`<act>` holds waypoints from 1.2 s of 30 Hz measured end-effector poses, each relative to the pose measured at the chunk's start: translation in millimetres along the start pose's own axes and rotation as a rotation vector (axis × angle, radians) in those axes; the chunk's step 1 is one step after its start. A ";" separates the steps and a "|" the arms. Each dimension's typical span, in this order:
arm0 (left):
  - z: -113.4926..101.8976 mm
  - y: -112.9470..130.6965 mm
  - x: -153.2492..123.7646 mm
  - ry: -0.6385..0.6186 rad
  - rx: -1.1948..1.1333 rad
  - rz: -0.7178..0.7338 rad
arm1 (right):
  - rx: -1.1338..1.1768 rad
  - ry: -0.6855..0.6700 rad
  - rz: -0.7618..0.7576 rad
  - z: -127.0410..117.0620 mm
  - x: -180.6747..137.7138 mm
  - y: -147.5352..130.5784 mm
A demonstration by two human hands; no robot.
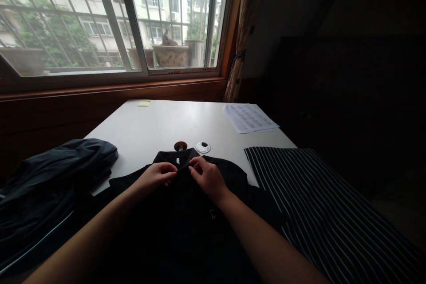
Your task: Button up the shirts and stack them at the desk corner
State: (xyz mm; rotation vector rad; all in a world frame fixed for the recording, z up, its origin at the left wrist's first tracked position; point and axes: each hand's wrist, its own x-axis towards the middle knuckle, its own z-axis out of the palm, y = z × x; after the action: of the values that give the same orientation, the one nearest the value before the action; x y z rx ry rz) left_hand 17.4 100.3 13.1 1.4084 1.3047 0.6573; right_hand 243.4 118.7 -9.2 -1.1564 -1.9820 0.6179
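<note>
A black shirt (186,230) is laid flat on the desk (146,128), collar at the far end. Its front, just below the collar, is pinched by the left hand (155,178) and the right hand (209,178), fingertips nearly meeting. A striped garment (316,199) is laid just to the right. Farther off, papers (249,117) are seen.

Nothing is legible: print on the paper sheets (249,117) and the tag (177,160) in the black shirt (186,226) is too small.
</note>
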 end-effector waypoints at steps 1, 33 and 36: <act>-0.8 -0.6 0.0 -0.009 -0.001 0.002 | 0.011 -0.001 -0.011 0.1 0.0 0.4; 3.1 3.7 -1.5 -0.033 0.094 0.014 | 0.161 -0.080 -0.316 0.5 -1.1 0.0; 2.7 3.2 -1.1 -0.037 0.084 0.012 | 0.151 -0.079 -0.317 1.5 -1.4 0.6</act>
State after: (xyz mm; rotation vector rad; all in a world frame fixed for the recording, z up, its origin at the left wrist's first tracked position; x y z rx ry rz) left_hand 20.7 98.9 15.5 1.4908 1.3080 0.5875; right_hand 242.9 117.7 -11.0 -0.7178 -2.0890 0.6409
